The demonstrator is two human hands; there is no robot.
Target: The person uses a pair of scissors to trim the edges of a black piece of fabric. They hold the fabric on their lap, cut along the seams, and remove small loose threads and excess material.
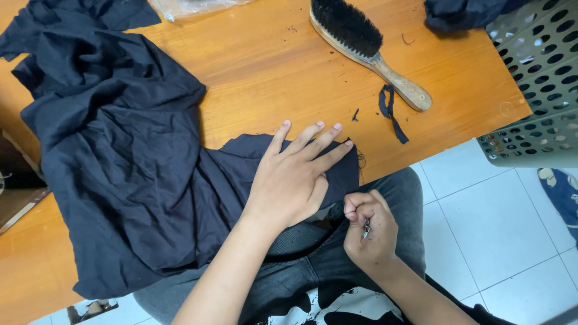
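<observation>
My left hand (289,180) lies flat, pinning the dark cloth (120,168) taut on the desk (271,66); my right hand (368,232) is closed around small snips (365,228).

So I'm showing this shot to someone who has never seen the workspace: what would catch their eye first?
Most likely the big dark navy garment spread over the left of the orange wooden table, with the left hand pressed flat on its edge. Just below the table edge, the right hand is closed around a small metal tool. At the top, a black-bristled wooden brush lies beside a dark fabric scrap.
</observation>
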